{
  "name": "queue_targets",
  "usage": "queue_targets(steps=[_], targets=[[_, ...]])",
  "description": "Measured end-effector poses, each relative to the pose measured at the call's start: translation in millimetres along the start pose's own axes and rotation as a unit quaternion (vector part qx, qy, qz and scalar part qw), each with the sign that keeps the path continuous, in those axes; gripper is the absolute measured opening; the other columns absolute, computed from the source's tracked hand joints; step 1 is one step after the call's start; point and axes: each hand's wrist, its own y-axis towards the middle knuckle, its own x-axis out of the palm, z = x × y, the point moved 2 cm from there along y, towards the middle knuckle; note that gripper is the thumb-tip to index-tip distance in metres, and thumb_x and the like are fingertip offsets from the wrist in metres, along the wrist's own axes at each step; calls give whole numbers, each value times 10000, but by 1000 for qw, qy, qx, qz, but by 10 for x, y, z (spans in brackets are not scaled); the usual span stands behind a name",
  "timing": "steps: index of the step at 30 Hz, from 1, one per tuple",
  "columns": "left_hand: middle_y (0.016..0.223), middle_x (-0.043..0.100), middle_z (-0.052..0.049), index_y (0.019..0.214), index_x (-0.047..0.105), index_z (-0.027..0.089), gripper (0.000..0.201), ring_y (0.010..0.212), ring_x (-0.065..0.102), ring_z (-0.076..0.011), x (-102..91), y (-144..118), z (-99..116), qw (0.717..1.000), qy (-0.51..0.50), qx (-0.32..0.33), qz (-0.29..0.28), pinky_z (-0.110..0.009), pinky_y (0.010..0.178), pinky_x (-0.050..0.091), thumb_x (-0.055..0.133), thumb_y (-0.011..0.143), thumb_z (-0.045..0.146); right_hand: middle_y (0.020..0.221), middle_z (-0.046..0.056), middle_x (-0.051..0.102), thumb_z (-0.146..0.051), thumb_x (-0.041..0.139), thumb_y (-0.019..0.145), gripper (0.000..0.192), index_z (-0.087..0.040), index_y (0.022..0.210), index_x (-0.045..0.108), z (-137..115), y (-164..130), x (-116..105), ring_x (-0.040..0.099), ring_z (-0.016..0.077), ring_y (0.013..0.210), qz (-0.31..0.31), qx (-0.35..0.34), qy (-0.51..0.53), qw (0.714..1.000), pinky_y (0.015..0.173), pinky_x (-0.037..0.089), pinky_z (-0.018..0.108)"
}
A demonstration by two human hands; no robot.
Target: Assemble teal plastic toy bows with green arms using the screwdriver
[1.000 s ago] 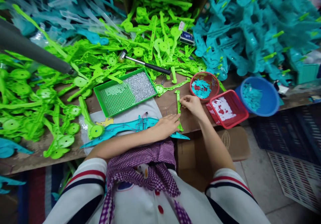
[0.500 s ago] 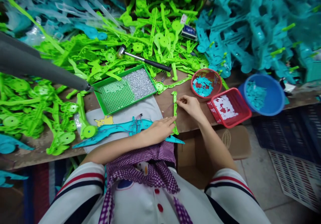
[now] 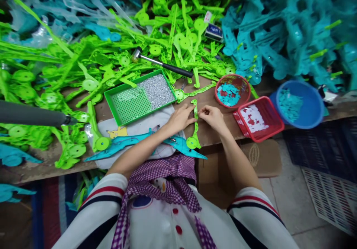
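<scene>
A narrow lime-green plastic part (image 3: 196,131), with a round disc at its near end, lies upright in my view on the brown table. My left hand (image 3: 180,119) reaches it from the left, thumb and fingertips at its edge, steadying it. From the other side my right hand (image 3: 212,118) comes close to the same part, its thumb and fingers pinched together. Whatever sits in that pinch is too small to make out. Under my left forearm, a long turquoise plastic part (image 3: 122,144) with thin wires rests on a grey cloth (image 3: 104,130).
A green tray (image 3: 126,109) holds small silvery pieces; a hammer (image 3: 164,66) lies behind it. Red baskets (image 3: 249,89) (image 3: 275,124) and a blue basin (image 3: 314,104) stand right. Green parts (image 3: 111,59) and turquoise parts (image 3: 292,37) are heaped around. A dark tool (image 3: 33,113) juts in left.
My left hand has moved away from my body along the green part, uncovering its disc. Its thumb and fingers are now spread. My right hand stays pinched beside the part. The dark tool swung lower.
</scene>
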Motion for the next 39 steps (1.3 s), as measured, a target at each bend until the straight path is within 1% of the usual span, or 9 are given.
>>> queue_targets(steps=[5,14,21,23,25,28,32,35,39], targets=[[1311,581,-134,1468,486,161,616,1210,594,-296,9,17,-34,1000,-6,4,-9,-398,1018,480,678,920,366,803,10,754,-381,617,736,220,-216,810,741,-53,56,-36,648,183,787,-14,5,-30,999,670,360,271],[1334,581,-128,1434,520,173,579,1224,599,-313,16,40,-37,1000,-10,5,-18,-415,1009,498,685,911,360,629,-11,655,-403,634,727,228,-203,751,740,-115,186,-62,559,153,650,-64,42,-89,993,618,319,269],[1349,583,-119,1404,532,181,547,1242,588,-307,31,41,-44,1000,-9,15,-10,-404,1002,497,691,904,332,607,-8,639,-391,625,747,217,-199,712,720,-183,201,-51,557,148,638,-60,13,-131,989,584,303,264],[1350,587,-118,1384,547,180,524,1235,593,-304,33,52,-45,1000,-11,21,-10,-405,999,500,693,901,320,571,-8,615,-376,631,747,208,-196,661,688,-208,277,-76,540,140,612,-86,-8,-153,984,573,292,266],[1359,587,-114,1357,565,176,495,1239,593,-298,35,64,-48,999,-15,28,-11,-405,1011,497,696,899,310,557,-8,604,-362,641,744,205,-196,624,657,-225,376,-108,525,135,596,-143,-38,-165,975,568,290,267],[1370,586,-105,1309,595,174,446,1255,583,-283,39,78,-55,999,-21,34,-9,-397,1041,482,700,896,306,626,-9,638,-335,674,722,148,-195,674,660,-216,486,-150,525,127,611,-227,-89,-135,960,584,317,257],[1342,599,-100,1273,620,178,404,1247,587,-276,47,85,-67,999,-23,39,-9,-399,1050,475,695,900,314,684,-17,625,-393,699,724,215,-190,771,648,-160,527,-174,514,118,639,-238,-135,-45,961,612,353,246],[1318,609,-98,1242,641,180,386,1232,593,-279,60,106,-88,999,-24,37,-14,-403,1048,474,709,888,318,656,-27,607,-428,734,714,258,-193,751,636,-137,577,-153,511,115,624,-261,-135,-23,956,605,364,249],[1311,610,-88,1215,660,190,367,1238,585,-277,84,146,-113,999,-36,28,-20,-398,1047,473,723,877,321,551,-43,597,-385,854,611,307,-207,659,609,-147,699,-117,528,113,517,-325,-69,-27,943,536,380,251]])
